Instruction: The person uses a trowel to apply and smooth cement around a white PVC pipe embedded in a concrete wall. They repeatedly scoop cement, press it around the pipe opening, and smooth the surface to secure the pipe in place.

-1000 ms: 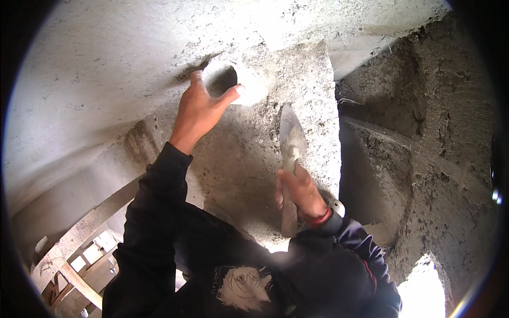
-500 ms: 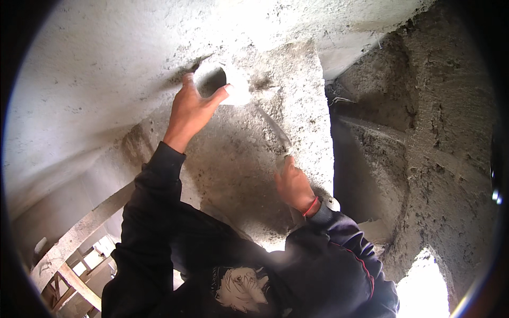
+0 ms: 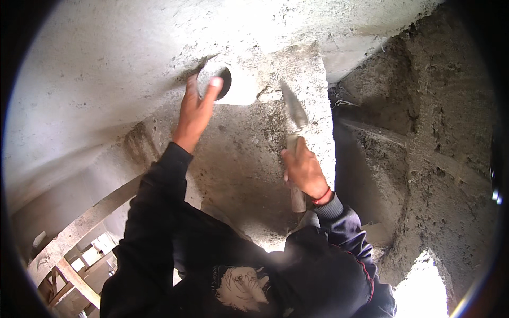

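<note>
My left hand [image 3: 196,114] is closed around a white pipe piece [image 3: 241,87] with a round, dark opening, the thumb lying across its mouth. The piece rests against rough grey masonry [image 3: 238,153], and glare washes out its right side. To the right, my right hand [image 3: 305,167] grips a narrow trowel [image 3: 297,112] by its pale handle. The trowel's blade points up and away, over the rough plaster near the right edge of the masonry; motion blurs its tip.
A pale plastered surface [image 3: 101,79] slopes in from the upper left. Beyond the masonry's right edge lies a dark gap [image 3: 355,164], then a rough cement wall [image 3: 450,132]. Wooden framing [image 3: 79,281] shows at lower left, and bright light comes through an opening [image 3: 424,286] at lower right.
My right hand and the trowel have moved up and right, and the blade has turned more upright. The left thumb has shifted across the pipe's mouth; the white piece has moved slightly right.
</note>
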`<state>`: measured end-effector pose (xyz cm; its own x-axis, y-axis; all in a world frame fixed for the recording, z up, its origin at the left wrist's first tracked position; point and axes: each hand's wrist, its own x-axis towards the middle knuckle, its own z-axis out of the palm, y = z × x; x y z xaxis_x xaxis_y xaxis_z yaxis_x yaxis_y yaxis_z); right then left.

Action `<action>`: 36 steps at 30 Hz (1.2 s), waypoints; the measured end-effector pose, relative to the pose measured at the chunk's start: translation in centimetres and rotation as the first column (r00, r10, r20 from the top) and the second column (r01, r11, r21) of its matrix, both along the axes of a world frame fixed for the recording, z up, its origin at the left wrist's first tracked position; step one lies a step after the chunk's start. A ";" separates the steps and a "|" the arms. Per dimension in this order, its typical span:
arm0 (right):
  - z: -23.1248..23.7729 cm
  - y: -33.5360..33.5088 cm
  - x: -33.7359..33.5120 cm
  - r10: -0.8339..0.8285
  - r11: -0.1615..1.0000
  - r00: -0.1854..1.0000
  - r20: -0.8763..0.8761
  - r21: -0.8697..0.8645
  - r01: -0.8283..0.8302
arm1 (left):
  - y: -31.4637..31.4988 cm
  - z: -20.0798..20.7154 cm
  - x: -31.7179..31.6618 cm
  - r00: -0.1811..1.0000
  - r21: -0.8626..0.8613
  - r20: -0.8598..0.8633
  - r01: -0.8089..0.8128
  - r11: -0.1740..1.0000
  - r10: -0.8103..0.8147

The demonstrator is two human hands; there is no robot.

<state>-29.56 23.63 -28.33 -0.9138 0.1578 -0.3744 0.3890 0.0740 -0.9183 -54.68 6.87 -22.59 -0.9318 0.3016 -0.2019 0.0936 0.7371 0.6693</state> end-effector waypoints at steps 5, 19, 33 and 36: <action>-1.8 -1.9 3.0 0.394 0.832 0.914 -0.101 0.461 -0.307 | -4.4 -8.9 4.7 0.936 0.243 0.030 -0.347 0.906 0.350; -3.1 -2.0 0.5 0.210 0.839 0.937 -0.278 0.544 -0.026 | 0.1 -10.2 15.9 0.991 0.028 -0.074 -0.110 0.994 0.112; -3.0 -5.2 1.3 -0.006 0.939 0.976 -0.217 0.335 0.081 | -1.4 -10.7 14.5 0.979 -0.003 -0.139 0.152 0.988 -0.151; 1.5 -4.4 1.9 0.000 0.891 0.907 0.421 -0.411 0.190 | -1.1 -9.4 13.9 0.981 0.080 -0.186 0.064 0.995 -0.048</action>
<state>-27.62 19.27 -26.87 -0.6586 -0.0293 -0.7519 0.7114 -0.3500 -0.6095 -40.78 5.79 -31.97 -0.9316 0.3635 -0.0003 0.2603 0.6679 0.6973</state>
